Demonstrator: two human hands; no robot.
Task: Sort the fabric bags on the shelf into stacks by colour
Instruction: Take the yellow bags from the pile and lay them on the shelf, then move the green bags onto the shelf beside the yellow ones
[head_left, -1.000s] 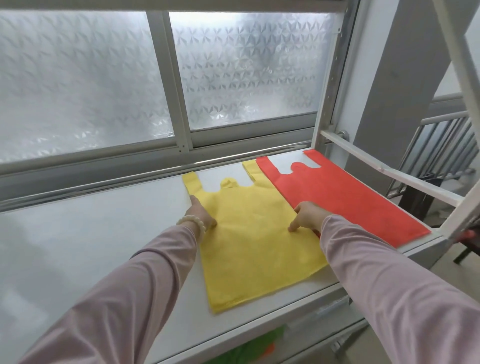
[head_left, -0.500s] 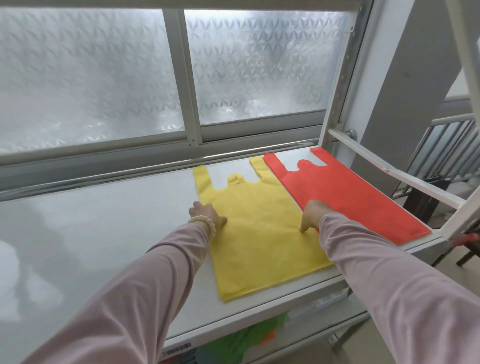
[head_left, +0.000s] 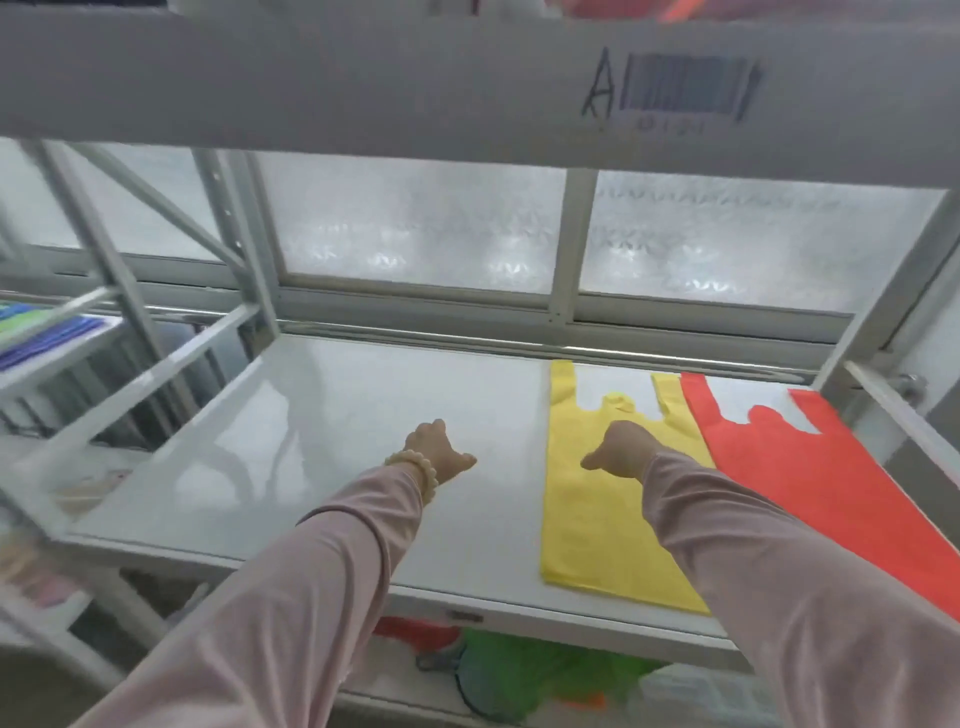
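Note:
A yellow fabric bag (head_left: 597, 519) lies flat on the white shelf (head_left: 322, 431), handles toward the window. Beside it on the right lies a red fabric bag (head_left: 810, 467), its edge touching or slightly over the yellow one. My right hand (head_left: 621, 449) hovers over the upper part of the yellow bag and holds nothing, thumb out to the left. My left hand (head_left: 436, 449), with a bead bracelet at the wrist, is over the bare shelf left of the yellow bag, also holding nothing. Both hands have their fingers curled away from view.
An upper shelf beam with a barcode label (head_left: 685, 91) crosses the top. Frosted windows (head_left: 415, 239) stand behind. Green and red bags (head_left: 530, 670) show on the lower shelf. A neighbouring rack at left holds blue and green fabric (head_left: 41, 332). Diagonal braces (head_left: 171, 358) bound the left end.
Both hands have lifted off the yellow bag and moved left; the left hand is now over bare shelf. The view has swung left and up, showing the upper beam.

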